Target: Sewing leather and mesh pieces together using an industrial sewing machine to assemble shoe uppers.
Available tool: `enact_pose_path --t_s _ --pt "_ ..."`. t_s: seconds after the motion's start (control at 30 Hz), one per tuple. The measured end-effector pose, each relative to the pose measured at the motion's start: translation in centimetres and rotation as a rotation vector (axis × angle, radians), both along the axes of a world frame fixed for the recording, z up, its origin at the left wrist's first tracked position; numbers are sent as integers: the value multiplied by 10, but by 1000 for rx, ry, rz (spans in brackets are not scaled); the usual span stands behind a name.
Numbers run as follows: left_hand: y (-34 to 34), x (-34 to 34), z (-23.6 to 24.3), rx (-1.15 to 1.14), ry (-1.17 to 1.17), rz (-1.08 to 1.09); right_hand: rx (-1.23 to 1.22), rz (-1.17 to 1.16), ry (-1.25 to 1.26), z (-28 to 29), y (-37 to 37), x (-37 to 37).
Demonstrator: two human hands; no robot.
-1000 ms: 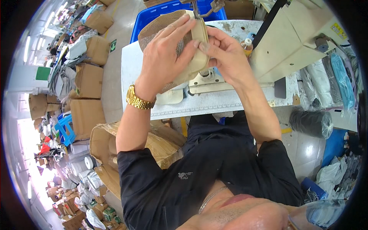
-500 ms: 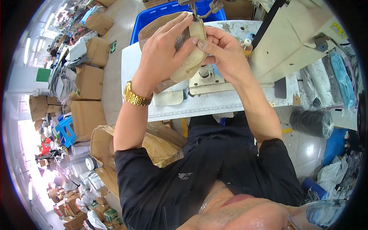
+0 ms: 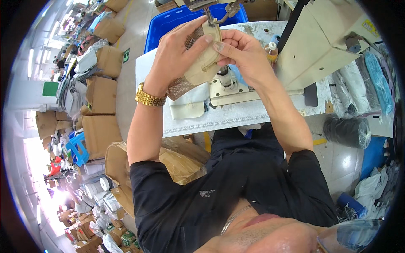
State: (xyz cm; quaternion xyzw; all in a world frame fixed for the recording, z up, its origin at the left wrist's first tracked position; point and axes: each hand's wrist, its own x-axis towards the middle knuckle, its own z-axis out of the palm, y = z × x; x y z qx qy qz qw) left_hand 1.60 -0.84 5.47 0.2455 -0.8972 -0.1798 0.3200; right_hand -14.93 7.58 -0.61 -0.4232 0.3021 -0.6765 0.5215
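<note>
A cream fabric piece with a curved, corded edge and brown mesh is held up at the sewing machine's presser foot. My left hand, a gold watch on its wrist, lies over the piece with fingers pressed along it toward the foot. Opposite, my right hand pinches the curved edge between thumb and curled fingers. Below is the machine's post on a metal base. Flat cream pieces lie on the white table at lower left of the base.
Behind the table is a blue crate. At right stand a small bottle, the machine body and wrapped rolls. A large open carton sits left of me; stacked boxes line the aisle.
Both hands and the piece have shifted slightly left at the presser foot. The piece has tilted, showing more cream fabric and less mesh at its top. The view has moved a little.
</note>
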Motion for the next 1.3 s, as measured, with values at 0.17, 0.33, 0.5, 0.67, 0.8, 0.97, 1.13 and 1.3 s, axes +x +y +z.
enact_pose_path --t_s 0.17,0.33,0.5,0.67,0.8,0.97,1.13,1.3 --pt "5 -3 7 119 -47 33 -29 -43 22 -2 -3 -2" --pt "1 -4 2 130 -37 28 -33 -67 49 -3 -5 -1" --pt "-13 -1 -4 150 4 -80 -28 -78 26 4 -4 2" --pt "-17 -2 2 237 -66 -62 -25 -130 38 -1 -11 3" --pt "-20 -1 1 359 -66 -79 -9 -204 88 3 -11 6" --pt "-19 -4 3 348 -65 -81 -54 -322 188 -3 -14 8" --pt "-29 -4 -6 359 -22 -145 -54 -347 185 -2 -18 9" --pt "-29 -8 1 727 69 -355 -43 -331 172 1 -17 10"
